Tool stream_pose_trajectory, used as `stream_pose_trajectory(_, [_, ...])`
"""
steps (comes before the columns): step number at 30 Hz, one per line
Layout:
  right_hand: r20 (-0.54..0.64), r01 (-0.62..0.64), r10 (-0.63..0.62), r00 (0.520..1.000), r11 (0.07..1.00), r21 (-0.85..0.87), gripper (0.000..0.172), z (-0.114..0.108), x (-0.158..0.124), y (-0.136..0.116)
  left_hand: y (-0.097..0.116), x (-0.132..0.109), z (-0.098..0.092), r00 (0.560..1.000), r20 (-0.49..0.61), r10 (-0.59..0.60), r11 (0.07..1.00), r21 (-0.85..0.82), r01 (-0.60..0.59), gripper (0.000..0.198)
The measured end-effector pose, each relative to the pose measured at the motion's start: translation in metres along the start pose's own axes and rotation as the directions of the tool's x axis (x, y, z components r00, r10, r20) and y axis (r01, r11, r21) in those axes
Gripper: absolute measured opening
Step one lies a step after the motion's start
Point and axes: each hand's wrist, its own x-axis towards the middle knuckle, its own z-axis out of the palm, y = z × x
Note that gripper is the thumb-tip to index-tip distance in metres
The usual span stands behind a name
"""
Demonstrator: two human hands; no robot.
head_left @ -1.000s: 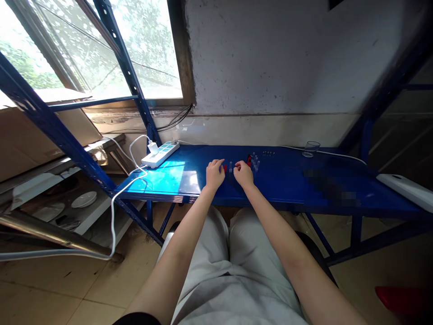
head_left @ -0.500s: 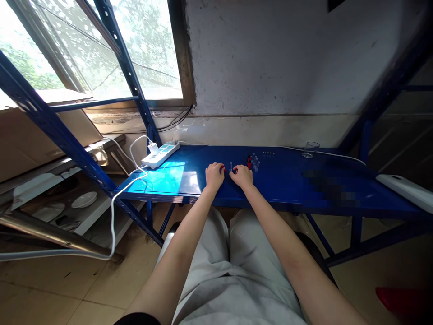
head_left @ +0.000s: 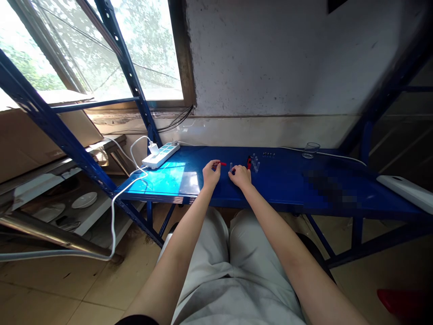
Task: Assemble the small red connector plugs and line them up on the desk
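Left hand (head_left: 211, 174): thumb and fingertips pinch a red stick (head_left: 223, 164) just above the table (head_left: 277, 185).
Red stick: juts from the left hand toward the right; its long axis runs almost level across the view, its free end pointing at a clear tube (head_left: 231, 166), with a gap between.
Clear tube: between the two hands; its long axis runs up the view, away from the person, but whether it stands or lies I cannot tell.
Right hand (head_left: 241, 175): fingers curled, tips at the near end of the clear tube; whether they pinch it I cannot tell.
Red-and-black piece (head_left: 249, 162): just beyond the right hand.
Other clear tubes (head_left: 256, 164): grouped beside the red-and-black piece, on its right.
Small pieces (head_left: 269, 154): in a row farther back.
Drinking glass (head_left: 310, 150): well to the right, near the wall.
Power strip (head_left: 161, 155): on the table's left end.
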Motion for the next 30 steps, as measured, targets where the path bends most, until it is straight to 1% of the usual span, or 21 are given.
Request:
stream_pose_trajectory(6, [0.014,0.067,-0.067,0.998,0.997,-0.024,0.015,-0.0003,0.0011,0.0001,-0.0039,0.0004,0.0025,0.998,0.058,0.014,1.000,-0.016,-0.013,0.012])
stream_pose_trajectory(11, [0.029,0.118,-0.117,0.993,0.992,-0.045,0.014,-0.0031,-0.0018,-0.0015,-0.0058,0.0009,0.0026,0.998,0.063,0.014,1.000,-0.016,-0.013,0.013])
stream_pose_trajectory(22, [0.035,0.100,-0.099,0.995,0.995,-0.032,0.012,-0.0072,-0.0058,-0.0040,-0.0039,0.0007,0.0014,0.999,0.034,-0.022,0.998,-0.052,0.024,0.013])
stream_pose_trajectory(30, [0.042,0.101,-0.099,0.994,0.993,-0.054,0.012,-0.0077,-0.0063,-0.0045,-0.0016,0.0001,0.0007,0.999,0.039,-0.009,0.997,-0.077,0.012,0.015])
